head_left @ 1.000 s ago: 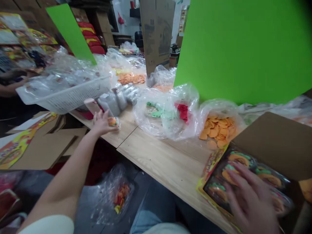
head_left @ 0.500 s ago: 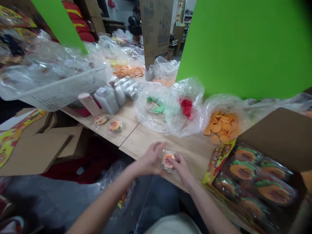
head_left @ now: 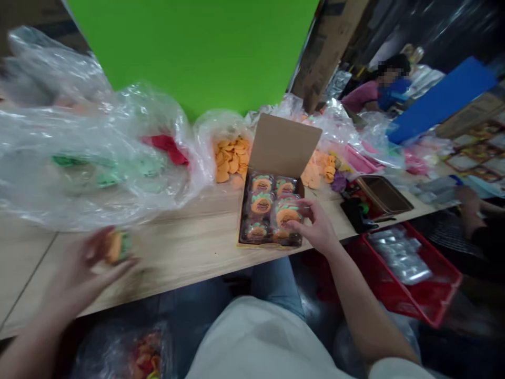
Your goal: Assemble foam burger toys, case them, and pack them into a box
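An open cardboard box [head_left: 281,143] stands on the wooden table [head_left: 189,252], filled with several clear packs of orange and green burger-shaped sweets. My right hand [head_left: 315,225] reaches over the box's near right corner, fingers closed on one sweet pack [head_left: 288,215]. My left hand [head_left: 81,271] hovers blurred over the table's near left edge, fingers curled round another orange and green sweet pack [head_left: 114,246].
Clear plastic bags of green, red and orange pieces [head_left: 231,158] line the back of the table under a green board [head_left: 197,47]. A red crate [head_left: 414,273] of clear packs sits low at the right. Another person [head_left: 379,87] sits beyond.
The view has swung right. My hands, together on one pack half a second ago, have parted: the right went to the box, the left drifted to the left with a pack.
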Demonstrator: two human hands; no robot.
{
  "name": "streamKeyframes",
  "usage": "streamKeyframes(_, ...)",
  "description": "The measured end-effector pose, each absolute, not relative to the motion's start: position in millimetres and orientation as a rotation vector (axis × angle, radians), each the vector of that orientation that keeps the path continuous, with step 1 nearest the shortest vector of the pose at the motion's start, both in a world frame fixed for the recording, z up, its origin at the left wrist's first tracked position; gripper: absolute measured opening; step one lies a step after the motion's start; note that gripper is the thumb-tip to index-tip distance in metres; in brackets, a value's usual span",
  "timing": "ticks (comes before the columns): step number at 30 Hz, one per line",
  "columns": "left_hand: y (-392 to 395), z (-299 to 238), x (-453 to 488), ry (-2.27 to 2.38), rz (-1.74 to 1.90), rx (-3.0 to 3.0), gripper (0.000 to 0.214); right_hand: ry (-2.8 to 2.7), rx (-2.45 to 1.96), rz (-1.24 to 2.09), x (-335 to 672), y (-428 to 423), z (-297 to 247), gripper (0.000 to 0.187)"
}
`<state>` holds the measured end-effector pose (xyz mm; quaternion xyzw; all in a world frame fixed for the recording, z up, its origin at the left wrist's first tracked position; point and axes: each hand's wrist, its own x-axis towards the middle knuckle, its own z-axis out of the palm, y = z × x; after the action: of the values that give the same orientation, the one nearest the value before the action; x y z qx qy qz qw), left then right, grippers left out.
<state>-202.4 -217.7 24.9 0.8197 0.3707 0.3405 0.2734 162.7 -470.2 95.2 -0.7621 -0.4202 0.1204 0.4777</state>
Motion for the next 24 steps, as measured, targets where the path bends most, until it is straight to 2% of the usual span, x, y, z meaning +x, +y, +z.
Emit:
streamKeyframes(3, -278, 42, -100, 0.643, 0.871, 2.187, 0.073, -1.128, -1.937, 0.22, 185, -483, 70, 0.045)
streamKeyframes(6, -316, 61, -16, 0.495, 0.838, 2.376, 0.07, -1.194, -2.025, 0.053, 195, -493, 59, 0.052)
streamKeyframes(8, -329, 64, 18, 0.411, 0.779, 2.526, 0.066, -1.316, -2.04, 0.126, 203, -500, 62, 0.053)
streamKeyframes(13, -338, 48, 29, 0.214, 0.571, 2.809, 0.072, -1.661, -2.038, 0.324, 218, -505, 84, 0.05)
streamKeyframes(17, -338, 47, 18, 0.258, 0.516, 2.838, 0.054, -1.718, -2.058, 0.38, 219, -500, 90, 0.052)
streamKeyframes(19, -338, 47, 18, 0.255, 0.489, 2.795, 0.053, -1.717, -2.059, 0.385, 219, -500, 90, 0.052)
streamKeyframes(24, -338, 36, 29, 0.348, 0.829, 2.741, 0.055, -1.66, -2.102, 0.264, 213, -504, 88, 0.051)
